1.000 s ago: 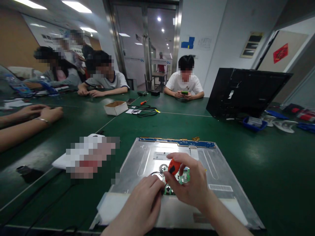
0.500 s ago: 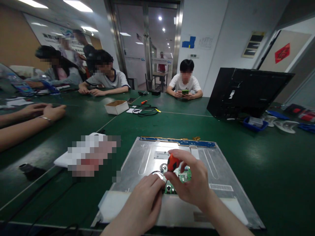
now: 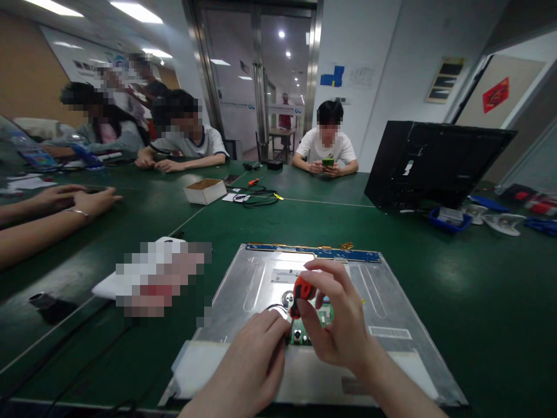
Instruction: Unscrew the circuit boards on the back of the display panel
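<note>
**Orange-and-black screwdriver point(image 3: 303, 288) stands over bare electronics, with fingertips close beside its shaft**

Silver metal panel point(image 3: 243, 290) lies on the green tabletop point(image 3: 478, 278), filling the lower centre of the frame, with a blue circuit strip point(image 3: 282, 249) along its far edge. Near the middle of the panel sits a green circuit board point(image 3: 326, 315), partly covered by the hands.

The right hand point(image 3: 339, 313) has its grip on the screwdriver's handle, pinching it between thumb and fingers, the shaft pointing down at the board. The left hand point(image 3: 259, 342) rests low over the panel, its fingers bunched beside the shaft; whether they pinch anything cannot be told. A dark wire point(image 3: 274, 306) curves out just beyond them.

The main risk looks like a slip: the handle is held lightly and high, so a sideways push could throw the tip off its spot and scrape the board or jab the left fingertips. The tip is hidden, so its seating cannot be judged; poor seating under a twist could chew up a screw head. A tug by the left fingers could strain the wire, and a heavy lean could shift the panel.
</note>
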`<state>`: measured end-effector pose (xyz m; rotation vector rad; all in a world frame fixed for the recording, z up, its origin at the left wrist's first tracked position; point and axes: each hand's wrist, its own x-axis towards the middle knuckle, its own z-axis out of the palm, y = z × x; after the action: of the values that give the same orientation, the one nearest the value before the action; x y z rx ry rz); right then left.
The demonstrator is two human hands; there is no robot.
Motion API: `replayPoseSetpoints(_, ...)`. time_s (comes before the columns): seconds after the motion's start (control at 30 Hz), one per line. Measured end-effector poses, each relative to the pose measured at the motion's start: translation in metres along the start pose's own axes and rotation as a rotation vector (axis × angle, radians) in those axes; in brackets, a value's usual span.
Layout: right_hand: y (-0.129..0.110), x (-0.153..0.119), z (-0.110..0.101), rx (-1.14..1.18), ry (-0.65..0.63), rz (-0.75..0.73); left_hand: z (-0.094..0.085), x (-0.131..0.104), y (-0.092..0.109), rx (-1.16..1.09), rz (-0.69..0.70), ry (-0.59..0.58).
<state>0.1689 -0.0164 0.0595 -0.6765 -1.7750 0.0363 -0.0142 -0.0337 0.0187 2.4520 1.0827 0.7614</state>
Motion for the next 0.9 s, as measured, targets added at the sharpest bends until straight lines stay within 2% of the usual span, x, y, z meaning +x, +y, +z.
replayPoseSetpoints(0.1, -0.0004, 0.0003, -0.001, 0.028, -0.032, 0.001, 0.0007, 0.0001, -0.0001, -0.001, 0.002, -0.001)
replayPoseSetpoints(0.37, 0.0018, 0.001, 0.0045, 0.046, 0.052, -0.027, -0.0009, 0.0001, 0.0002, -0.003, -0.003, 0.028)
replayPoseSetpoints(0.77, 0.0001, 0.0001, 0.0004, 0.024, 0.001, -0.019, 0.0001, 0.0011, 0.0, 0.002, -0.009, -0.007)
replayPoseSetpoints(0.9, 0.001, -0.0018, 0.0036, 0.043, 0.04, -0.003, 0.0008, 0.0009, -0.0013, -0.003, 0.002, 0.0)
